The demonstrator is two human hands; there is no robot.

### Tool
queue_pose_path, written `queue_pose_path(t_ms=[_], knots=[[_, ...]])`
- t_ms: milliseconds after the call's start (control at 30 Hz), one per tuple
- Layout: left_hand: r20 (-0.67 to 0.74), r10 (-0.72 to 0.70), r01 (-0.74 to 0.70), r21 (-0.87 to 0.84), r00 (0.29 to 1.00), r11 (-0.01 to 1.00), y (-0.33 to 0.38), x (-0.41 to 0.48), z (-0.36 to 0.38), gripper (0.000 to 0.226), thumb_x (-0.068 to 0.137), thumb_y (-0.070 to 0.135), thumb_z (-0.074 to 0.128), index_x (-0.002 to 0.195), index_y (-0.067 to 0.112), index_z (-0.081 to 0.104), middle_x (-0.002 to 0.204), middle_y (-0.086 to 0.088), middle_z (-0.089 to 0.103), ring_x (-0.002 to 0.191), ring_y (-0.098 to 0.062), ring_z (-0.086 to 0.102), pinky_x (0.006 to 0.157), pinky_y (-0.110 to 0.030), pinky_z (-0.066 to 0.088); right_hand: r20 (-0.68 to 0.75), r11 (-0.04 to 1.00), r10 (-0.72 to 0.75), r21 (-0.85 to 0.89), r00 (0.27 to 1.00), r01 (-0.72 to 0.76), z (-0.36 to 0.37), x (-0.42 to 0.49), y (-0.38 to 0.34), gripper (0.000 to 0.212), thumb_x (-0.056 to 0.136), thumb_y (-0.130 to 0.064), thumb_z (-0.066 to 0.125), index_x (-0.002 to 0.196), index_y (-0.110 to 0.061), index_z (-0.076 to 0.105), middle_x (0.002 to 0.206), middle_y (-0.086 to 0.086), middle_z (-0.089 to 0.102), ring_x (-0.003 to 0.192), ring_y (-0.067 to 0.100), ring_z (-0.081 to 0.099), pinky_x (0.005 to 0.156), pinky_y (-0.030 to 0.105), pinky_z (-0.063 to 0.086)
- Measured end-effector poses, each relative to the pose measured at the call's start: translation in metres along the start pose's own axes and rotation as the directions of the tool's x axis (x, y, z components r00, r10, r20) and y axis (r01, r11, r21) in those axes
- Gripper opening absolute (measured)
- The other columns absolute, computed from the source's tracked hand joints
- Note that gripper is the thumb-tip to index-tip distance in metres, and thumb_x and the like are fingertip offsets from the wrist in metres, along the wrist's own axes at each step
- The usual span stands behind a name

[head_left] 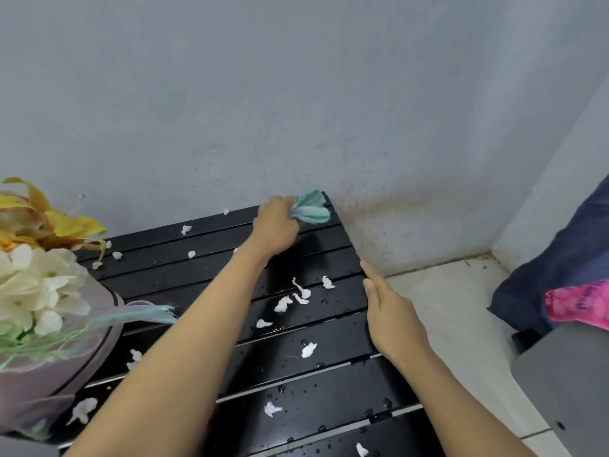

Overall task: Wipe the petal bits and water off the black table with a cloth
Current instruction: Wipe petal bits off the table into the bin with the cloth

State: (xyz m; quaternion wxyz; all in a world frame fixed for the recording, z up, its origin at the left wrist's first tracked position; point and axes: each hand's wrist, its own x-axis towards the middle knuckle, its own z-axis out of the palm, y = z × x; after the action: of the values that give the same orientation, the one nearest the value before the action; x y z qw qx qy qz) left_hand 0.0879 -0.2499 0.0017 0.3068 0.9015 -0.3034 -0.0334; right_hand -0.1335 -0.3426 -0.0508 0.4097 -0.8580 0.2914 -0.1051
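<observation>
Wiping, head view: judging by how much litter lies about, the job looks barely begun, and it starts from the far right corner of the black slatted surface (pixel 329 384).
Cloth: a small teal cloth of soft fabric (pixel 311 209), bunched into a wad on the surface's far right corner.
Cloth handling: it looks light and limp and should soak up water readily. It is best held as a wad under the palm and pressed flat, so that it drags scraps along rather than skipping over the gaps between slats.
Petal bits: white torn scraps (pixel 283 303) are scattered over the surface, thickest around its middle, with more toward its left side and near edge. They are probably damp and clingy, and apt to smear or lodge in the grooves.
Water: clear beads (pixel 387 403) dot the near right part of the surface.
Left hand (pixel 275 222): its fingers are curled round the cloth, gripping it at the surface's far right corner.
Right hand (pixel 392 315): its fingers are straight and together and hold nothing. They lie along the surface's right edge and seem to touch it.
Flowers: cream and yellow blooms in a pale round bowl (pixel 49 291) stand on the surface's left side.
</observation>
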Motion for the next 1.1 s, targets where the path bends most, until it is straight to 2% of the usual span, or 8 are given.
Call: queue_pose_path(t_ms=[167, 333, 500, 633, 767, 867, 1000, 1100], knots=[[-0.040, -0.077, 0.086, 0.308, 0.996, 0.948, 0.015, -0.011, 0.041, 0.050, 0.086, 0.004, 0.048, 0.134, 0.018, 0.049, 0.134, -0.009, 0.042, 0.117, -0.035, 0.039, 0.095, -0.045, 0.035, -0.001, 0.997, 0.001, -0.072, 1.000, -0.001, 0.000, 0.000, -0.002, 0.043, 0.102, -0.041, 0.017, 0.144, -0.048, 0.026, 0.071, 0.003, 0.063, 0.069, 0.018, 0.059, 0.069, 0.037, 0.052], [0.018, 0.093, -0.095, 0.142, 0.996, 0.985, 0.030, -0.105, 0.050, 0.061, 0.082, -0.001, 0.045, 0.132, 0.032, 0.053, 0.118, 0.003, 0.048, 0.096, -0.023, 0.037, 0.085, -0.036, 0.034, -0.009, 0.990, -0.002, -0.143, 1.000, 0.001, -0.001, 0.000, -0.005, 0.043, 0.102, -0.039, 0.018, 0.144, -0.045, 0.025, 0.081, 0.002, 0.064, 0.073, 0.020, 0.059, 0.071, 0.039, 0.052], [0.032, 0.021, -0.023, 0.078, 0.999, 0.997, 0.039, -0.114, 0.045, 0.051, 0.084, 0.004, 0.045, 0.126, 0.031, 0.057, 0.117, 0.004, 0.051, 0.094, -0.022, 0.035, 0.085, -0.034, 0.031, 0.006, 0.991, 0.018, -0.134, 1.000, -0.017, -0.003, -0.005, -0.012, 0.044, 0.103, -0.037, 0.018, 0.146, -0.042, 0.024, 0.088, 0.003, 0.065, 0.078, 0.022, 0.058, 0.074, 0.039, 0.051], [0.036, -0.007, 0.004, 0.089, 0.999, 0.996, 0.041, -0.119, 0.043, 0.047, 0.085, 0.007, 0.047, 0.124, 0.031, 0.059, 0.117, 0.004, 0.052, 0.100, -0.027, 0.040, 0.089, -0.037, 0.035, 0.071, 0.995, 0.042, -0.094, 0.997, -0.035, -0.010, -0.039, -0.005, 0.046, 0.103, -0.039, 0.018, 0.148, -0.047, 0.015, 0.070, 0.000, 0.059, 0.068, 0.019, 0.058, 0.069, 0.037, 0.050], [0.231, -0.091, 0.125, -0.138, 0.969, 0.982, 0.041, -0.106, 0.024, 0.006, 0.082, 0.017, 0.056, 0.079, 0.019, 0.062, 0.077, 0.002, 0.057, 0.071, -0.019, 0.044, 0.070, -0.034, 0.044, 0.114, 0.999, 0.043, -0.024, 0.993, -0.041, -0.018, -0.072, 0.012, 0.044, 0.100, -0.047, 0.015, 0.141, -0.062, 0.008, 0.058, -0.002, 0.045, 0.057, 0.015, 0.050, 0.068, 0.038, 0.051], [0.130, -0.061, 0.089, -0.222, 0.990, 0.971, 0.041, -0.081, 0.006, 0.033, 0.088, 0.026, 0.061, 0.062, 0.010, 0.049, 0.057, 0.000, 0.047, 0.056, -0.016, 0.040, 0.056, -0.029, 0.034, 0.097, 0.998, 0.017, -0.063, 0.995, -0.011, -0.016, -0.068, 0.012, 0.044, 0.101, -0.045, 0.015, 0.142, -0.061, 0.009, 0.056, -0.002, 0.044, 0.057, 0.016, 0.051, 0.066, 0.039, 0.052], [-0.065, -0.048, 0.049, 0.011, 0.997, 0.999, 0.037, -0.053, 0.012, 0.010, 0.085, 0.013, 0.051, 0.080, 0.018, 0.058, 0.091, -0.009, 0.054, 0.091, -0.038, 0.054, 0.073, -0.039, 0.043, 0.071, 0.996, -0.005, -0.086, 0.997, 0.011, -0.012, -0.062, 0.014, 0.044, 0.102, -0.042, 0.016, 0.142, -0.059, 0.012, 0.054, -0.003, 0.042, 0.053, 0.015, 0.047, 0.061, 0.040, 0.051], [-0.002, -0.130, 0.126, 0.249, 0.992, 0.960, 0.034, -0.060, 0.031, 0.040, 0.085, 0.007, 0.046, 0.123, 0.016, 0.055, 0.124, -0.010, 0.047, 0.110, -0.036, 0.043, 0.090, -0.043, 0.037, 0.067, 0.996, -0.013, -0.089, 0.998, 0.019, -0.012, -0.062, 0.015, 0.044, 0.102, -0.042, 0.016, 0.142, -0.058, 0.013, 0.055, -0.002, 0.044, 0.054, 0.015, 0.048, 0.061, 0.039, 0.051]])
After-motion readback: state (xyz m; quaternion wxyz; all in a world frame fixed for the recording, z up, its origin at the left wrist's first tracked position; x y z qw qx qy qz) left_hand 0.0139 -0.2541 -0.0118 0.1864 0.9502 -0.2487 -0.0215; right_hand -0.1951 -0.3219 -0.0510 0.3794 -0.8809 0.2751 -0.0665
